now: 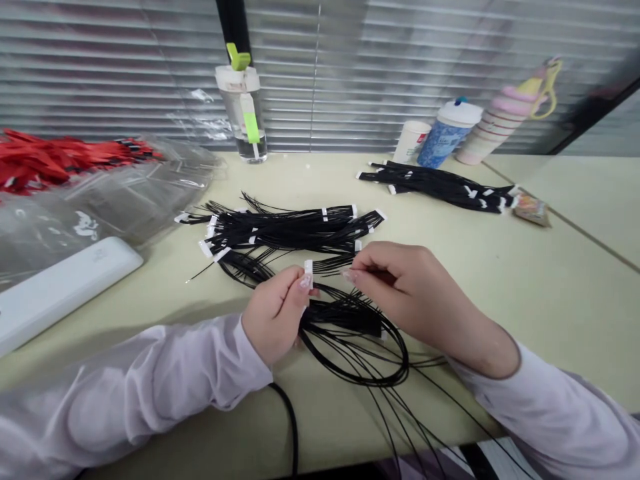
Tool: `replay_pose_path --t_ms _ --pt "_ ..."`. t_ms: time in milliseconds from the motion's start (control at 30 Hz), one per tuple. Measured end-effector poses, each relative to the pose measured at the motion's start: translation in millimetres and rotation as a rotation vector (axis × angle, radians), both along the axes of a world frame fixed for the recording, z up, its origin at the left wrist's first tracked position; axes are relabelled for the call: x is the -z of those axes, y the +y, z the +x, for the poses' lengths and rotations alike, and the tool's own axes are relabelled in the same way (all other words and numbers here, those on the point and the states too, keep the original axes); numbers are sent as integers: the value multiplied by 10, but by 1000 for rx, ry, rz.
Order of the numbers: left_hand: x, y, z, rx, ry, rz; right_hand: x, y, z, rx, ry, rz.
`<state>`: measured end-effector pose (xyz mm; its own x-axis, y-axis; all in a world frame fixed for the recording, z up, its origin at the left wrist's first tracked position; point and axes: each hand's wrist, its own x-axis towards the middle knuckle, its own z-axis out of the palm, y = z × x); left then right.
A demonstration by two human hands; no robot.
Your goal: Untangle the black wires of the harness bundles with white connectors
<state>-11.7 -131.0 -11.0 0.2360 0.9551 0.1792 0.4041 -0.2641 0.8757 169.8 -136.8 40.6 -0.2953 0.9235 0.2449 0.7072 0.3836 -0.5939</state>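
While pinching a small white plug [309, 268] in the left hand [277, 310], holds it up over a dark tangle of black wires [345, 319] on the table [520, 280]. Presses together the fingertips of the right hand [420, 287], close to the plug but not touching it (too small to tell whether gripping a wire). Looks only part done, with long ends trailing loose to the near edge. Shows another messy pile of cables [285, 232] just behind the plug, also with some loose ends. Looks neater, maybe finished, at the far right, in a tidy bunch [440, 183] with white ends. Cannot tell how many remain.
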Motion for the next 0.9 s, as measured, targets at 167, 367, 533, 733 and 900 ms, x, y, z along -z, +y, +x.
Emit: replay_pose_path --t_ms 167,367,533,733,900 --pt "-5 -2 -4 1 -11 11 -14 -8 -12 -3 1 -24" --pt "-13 -5 -4 23 16 22 1 3 -36 -6 -24 -18" --pt "-23 -5 -5 18 28 44 -18 -6 -41 -31 12 -69" --pt "-33 3 -17 55 79 98 16 23 -65 -57 79 -177" --pt "-48 -18 -17 66 100 95 75 40 -92 -109 5 11"
